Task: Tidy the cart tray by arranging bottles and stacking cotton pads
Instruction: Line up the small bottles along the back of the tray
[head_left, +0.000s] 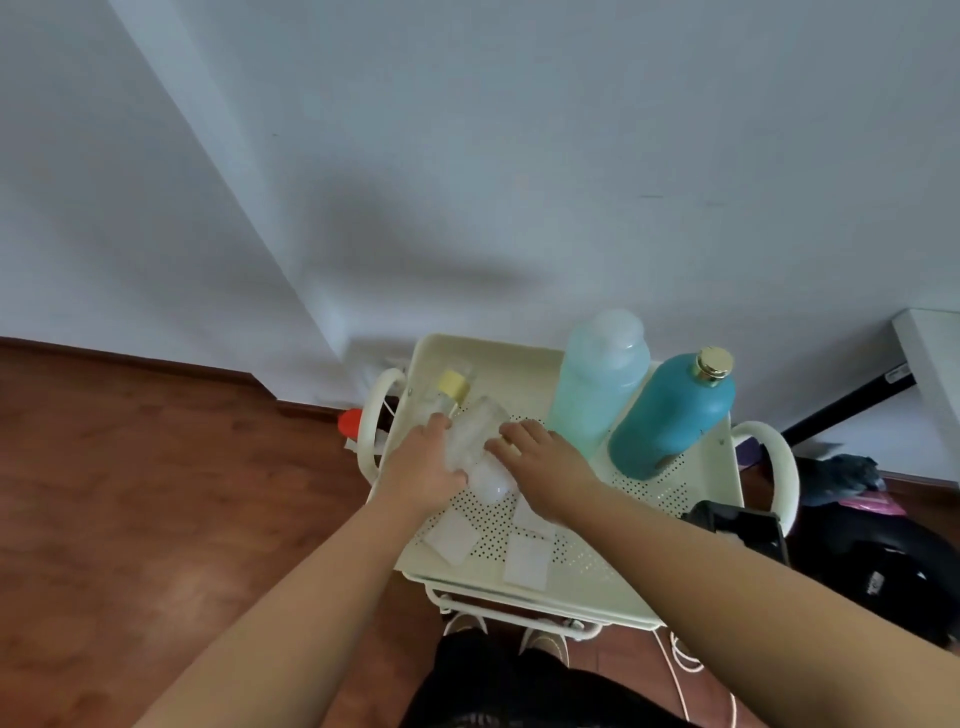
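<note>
2 hands on a clear bottle in the cart tray

At frame centre, the left hand (423, 467) and right hand (535, 462) clasp a clear bottle (480, 447) lying tilted on the tray (613, 587). 3 cotton pads (527, 562) lie below; a pale bottle (597, 382) and teal bottle (670, 415) stand upper right.

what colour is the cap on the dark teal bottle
Gold, shiny and metallic: the cap tops the dark teal bottle, seen in the head view.
</note>
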